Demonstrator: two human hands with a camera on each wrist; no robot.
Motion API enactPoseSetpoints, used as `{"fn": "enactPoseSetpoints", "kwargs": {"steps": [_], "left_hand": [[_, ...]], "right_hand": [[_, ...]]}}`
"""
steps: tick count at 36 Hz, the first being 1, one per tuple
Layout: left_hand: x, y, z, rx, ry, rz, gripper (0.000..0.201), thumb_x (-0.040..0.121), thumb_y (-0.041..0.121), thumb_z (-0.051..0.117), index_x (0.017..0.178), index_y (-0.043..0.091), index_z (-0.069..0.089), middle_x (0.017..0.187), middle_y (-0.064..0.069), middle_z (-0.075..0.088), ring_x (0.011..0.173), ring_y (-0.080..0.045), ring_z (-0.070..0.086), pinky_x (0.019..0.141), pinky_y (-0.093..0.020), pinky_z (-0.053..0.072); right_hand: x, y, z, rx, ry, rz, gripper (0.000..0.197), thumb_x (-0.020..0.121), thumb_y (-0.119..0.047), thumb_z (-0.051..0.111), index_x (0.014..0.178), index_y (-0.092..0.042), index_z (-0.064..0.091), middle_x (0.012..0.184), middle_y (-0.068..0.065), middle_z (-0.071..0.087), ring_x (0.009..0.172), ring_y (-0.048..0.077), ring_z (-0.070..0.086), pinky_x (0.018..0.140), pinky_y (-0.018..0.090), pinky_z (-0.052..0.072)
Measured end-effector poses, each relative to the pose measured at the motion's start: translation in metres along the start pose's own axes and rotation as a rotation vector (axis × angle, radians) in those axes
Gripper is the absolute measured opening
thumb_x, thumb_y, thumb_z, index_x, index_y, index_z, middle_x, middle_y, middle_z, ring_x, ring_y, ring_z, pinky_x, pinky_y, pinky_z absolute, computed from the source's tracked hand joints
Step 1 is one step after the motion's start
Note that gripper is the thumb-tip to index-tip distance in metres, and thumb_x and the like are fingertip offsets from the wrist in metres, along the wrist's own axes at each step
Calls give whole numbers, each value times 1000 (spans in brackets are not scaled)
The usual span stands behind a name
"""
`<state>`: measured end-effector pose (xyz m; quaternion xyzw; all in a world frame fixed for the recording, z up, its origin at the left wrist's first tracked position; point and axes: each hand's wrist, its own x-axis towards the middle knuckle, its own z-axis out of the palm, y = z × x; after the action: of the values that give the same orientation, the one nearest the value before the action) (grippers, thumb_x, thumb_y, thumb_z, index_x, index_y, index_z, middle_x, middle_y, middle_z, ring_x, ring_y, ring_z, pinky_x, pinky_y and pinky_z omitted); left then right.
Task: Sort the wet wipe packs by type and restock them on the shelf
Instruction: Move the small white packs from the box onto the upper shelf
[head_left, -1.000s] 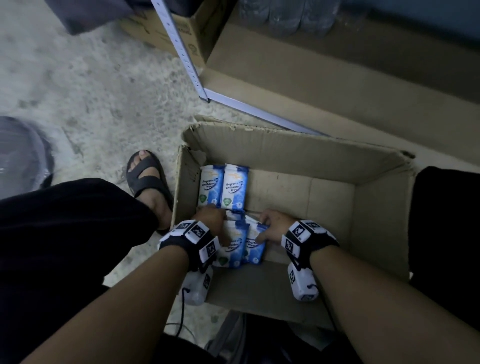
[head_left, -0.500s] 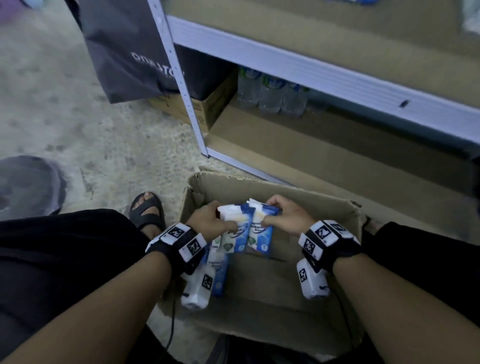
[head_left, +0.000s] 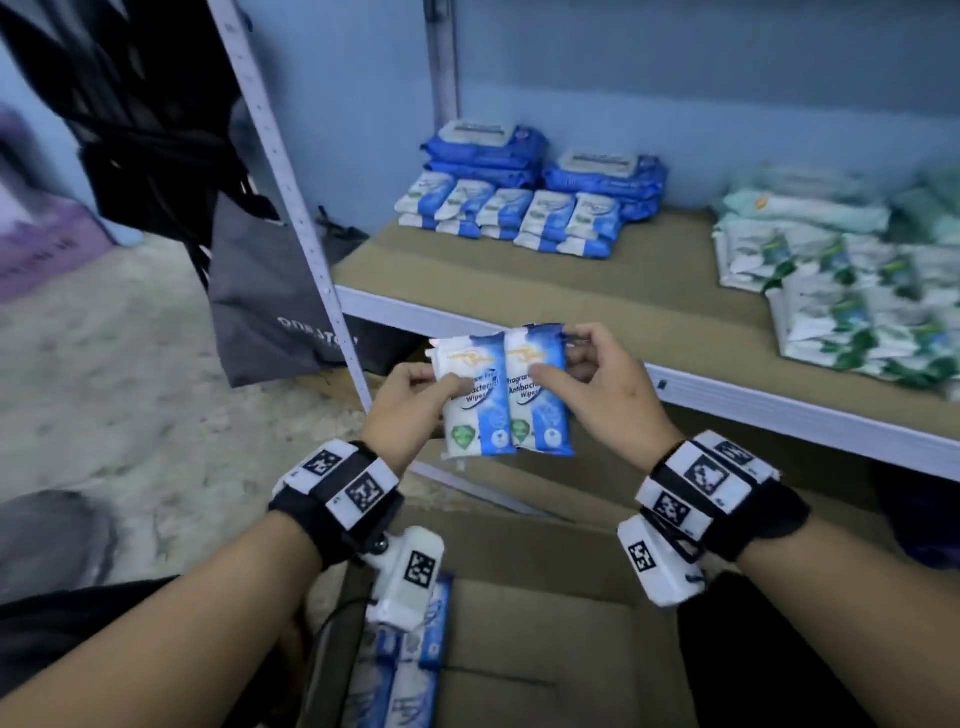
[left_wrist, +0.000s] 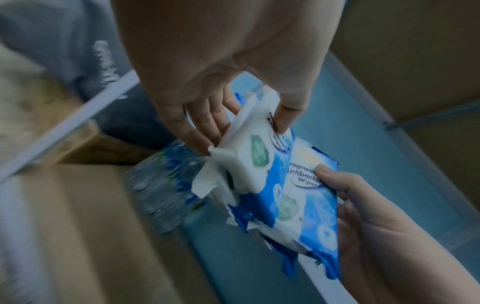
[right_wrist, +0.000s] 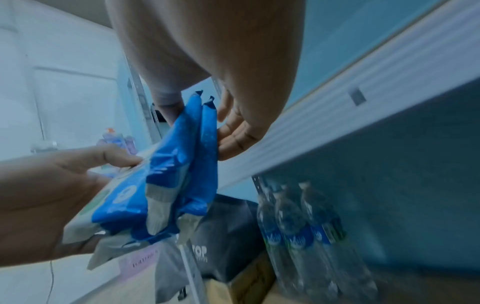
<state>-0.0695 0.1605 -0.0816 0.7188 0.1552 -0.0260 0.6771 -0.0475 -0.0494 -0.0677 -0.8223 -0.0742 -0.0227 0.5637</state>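
At the head view's bottom edge my box (head_left: 545, 649) is cut off, its packs (head_left: 410, 675) half hidden behind my left wrist camera (head_left: 405, 582). Green packs (head_left: 852, 291), right, blur; I can't read them.

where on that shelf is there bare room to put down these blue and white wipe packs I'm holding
Bare brown shelf board lies open in front of the small blue and white wipe packs, and between them and the green and white wipe packs. The right end is crowded to the front edge.
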Motion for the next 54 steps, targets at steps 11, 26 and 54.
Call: {"fn": "enactPoseSetpoints", "kwargs": {"steps": [11, 26, 54], "left_hand": [[44, 78, 53, 144, -60, 101, 37, 87, 31, 72, 103, -1, 65, 87, -12, 74, 62, -14, 68, 53, -20, 49], [101, 106, 88, 747, -1, 89, 44, 90, 55, 57, 89, 13, 69, 84, -5, 68, 82, -25, 63, 75, -31, 48], [50, 95, 82, 1218, 98, 543, 70, 77, 66, 62, 133, 25, 51, 134, 4, 43, 117, -22, 47, 101, -35, 42]], "right_hand": [[50, -15, -64, -2, 238, 89, 44, 81, -41, 76, 110, -22, 48, 83, -1, 67, 80, 16, 68, 76, 39, 54], [71, -11, -116, -361, 285, 317, 53, 94, -45, 60, 123, -2, 52, 120, 14, 61, 112, 29, 55, 71, 26, 31], [39, -31, -99, -984, -131, 10, 49, 84, -43, 71, 128, -28, 57, 127, -2, 40, 110, 21, 54, 93, 32, 47]]}}
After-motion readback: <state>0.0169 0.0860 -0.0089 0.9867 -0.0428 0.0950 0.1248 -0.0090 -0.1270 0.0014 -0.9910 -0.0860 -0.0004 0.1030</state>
